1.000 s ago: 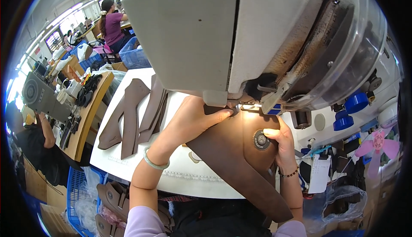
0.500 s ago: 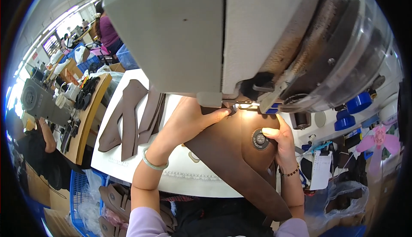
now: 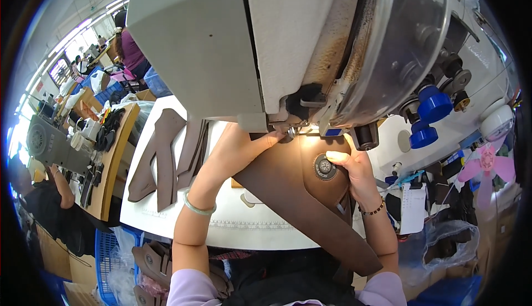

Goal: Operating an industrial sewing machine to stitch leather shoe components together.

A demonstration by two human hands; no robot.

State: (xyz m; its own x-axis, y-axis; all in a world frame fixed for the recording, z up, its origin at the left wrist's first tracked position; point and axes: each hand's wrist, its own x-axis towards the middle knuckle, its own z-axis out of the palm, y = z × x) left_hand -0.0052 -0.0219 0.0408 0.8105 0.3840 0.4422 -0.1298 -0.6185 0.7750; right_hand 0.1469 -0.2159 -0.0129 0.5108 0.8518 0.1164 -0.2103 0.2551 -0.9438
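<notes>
A brown leather-like piece (image 3: 291,192) with a long strap-like end and a round dark emblem (image 3: 325,167) lies under the head of a sewing machine (image 3: 194,45). My left hand (image 3: 235,148) is closed on its far left edge, thumb and fingertips close beside the lit needle area. On the right side my right hand (image 3: 359,176) grips the same piece, thumb on top near the emblem and the other fingers hidden underneath. The long end slants down across the white table's (image 3: 249,237) front edge, over my right forearm. The needle itself is hard to make out.
Several flat brown strips (image 3: 166,162) lie at the table's left. Below stands a blue basket (image 3: 108,264) beside more brown emblem pieces (image 3: 152,261). Blue knobs (image 3: 434,104) and a pink fan (image 3: 486,165) are at right. Another person (image 3: 55,206) works at far left.
The view has shifted, so the machine head appears further left and more of its right side shows. Both hands keep their hold on the brown piece, which has barely moved.
</notes>
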